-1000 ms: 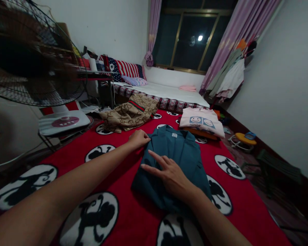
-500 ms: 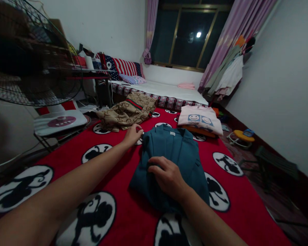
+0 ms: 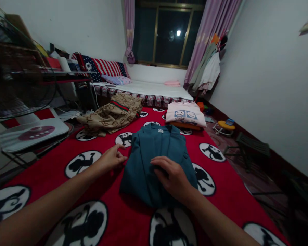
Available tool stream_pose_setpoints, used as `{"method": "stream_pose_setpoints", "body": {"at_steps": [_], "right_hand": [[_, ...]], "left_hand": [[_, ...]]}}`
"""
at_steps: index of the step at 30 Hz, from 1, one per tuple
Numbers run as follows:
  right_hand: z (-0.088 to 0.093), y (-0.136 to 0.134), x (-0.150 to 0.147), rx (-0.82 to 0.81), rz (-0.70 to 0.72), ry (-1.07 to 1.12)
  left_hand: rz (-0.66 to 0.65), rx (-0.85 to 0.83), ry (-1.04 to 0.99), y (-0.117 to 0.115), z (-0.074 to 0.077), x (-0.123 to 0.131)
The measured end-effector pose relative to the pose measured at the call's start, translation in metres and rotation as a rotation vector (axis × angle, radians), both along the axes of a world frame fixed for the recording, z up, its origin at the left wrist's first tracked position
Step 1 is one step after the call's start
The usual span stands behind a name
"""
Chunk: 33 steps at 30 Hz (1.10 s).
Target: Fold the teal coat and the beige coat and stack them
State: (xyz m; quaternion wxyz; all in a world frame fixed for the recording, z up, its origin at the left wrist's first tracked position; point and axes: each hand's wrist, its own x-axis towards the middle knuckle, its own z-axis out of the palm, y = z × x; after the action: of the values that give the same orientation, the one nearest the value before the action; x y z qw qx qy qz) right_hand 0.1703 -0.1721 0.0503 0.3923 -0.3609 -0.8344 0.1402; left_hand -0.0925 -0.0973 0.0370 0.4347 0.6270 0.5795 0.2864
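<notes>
Both my bare forearms reach forward from the bottom of the view. My left hand [image 3: 110, 160] lies low on the bed cover [image 3: 133, 218], thumb on top, fingertips drawn together and touching the left edge of the jacket [image 3: 154, 143]. Its grip is nearly closed; I cannot tell whether cloth is pinched in it. My right hand [image 3: 171, 176] sits palm down on the jacket's lower middle, knuckles raised and fingers curled into the cloth. Its grip is half closed, and I cannot tell if it holds a fold.

The teal jacket lies folded at the centre of the cover, collar away from me. The cover is red with black-and-white roundels. Beyond the jacket, to the left, is a crumpled tan garment [image 3: 110, 114]; to the right, a folded pink shirt [image 3: 186, 114] on an orange one. Further back is a bed [image 3: 154, 89] under a dark window [image 3: 166, 34] with purple curtains [image 3: 210, 30]. A fan [image 3: 15, 82] fills the left edge. Clothes [image 3: 207, 68] hang in the right corner, with a yellow stool [image 3: 226, 124] on the floor below.
</notes>
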Motion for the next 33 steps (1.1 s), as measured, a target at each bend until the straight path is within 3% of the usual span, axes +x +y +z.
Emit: {"method": "stream_pose_setpoints", "body": {"at_steps": [4,7,11,13,18,22,27,33], "right_hand": [[0.002,0.005,0.057,0.036,-0.409,-0.003],[0.002,0.015,0.082,0.056,-0.546,-0.056],[0.005,0.010,0.063,0.064,-0.390,-0.088],[0.008,0.000,0.039,0.060,-0.271,-0.119],[0.011,-0.026,-0.023,0.100,0.016,-0.291],[0.008,-0.030,-0.054,0.035,0.027,-0.473],[0.013,-0.026,-0.062,-0.053,0.075,-0.481],[0.035,-0.001,-0.056,-0.120,0.167,-0.309]], "left_hand": [[0.082,-0.023,-0.038,0.006,0.002,-0.007],[0.062,0.118,0.014,0.007,0.010,0.002],[0.050,0.442,0.213,0.014,0.022,0.020],[0.090,0.494,0.242,0.026,0.025,0.026],[0.163,0.195,0.010,0.068,0.026,0.035],[0.120,0.117,-0.083,0.088,0.029,0.043],[0.074,0.130,-0.192,0.100,0.024,0.043],[0.134,0.216,-0.113,0.109,-0.008,0.031]]}}
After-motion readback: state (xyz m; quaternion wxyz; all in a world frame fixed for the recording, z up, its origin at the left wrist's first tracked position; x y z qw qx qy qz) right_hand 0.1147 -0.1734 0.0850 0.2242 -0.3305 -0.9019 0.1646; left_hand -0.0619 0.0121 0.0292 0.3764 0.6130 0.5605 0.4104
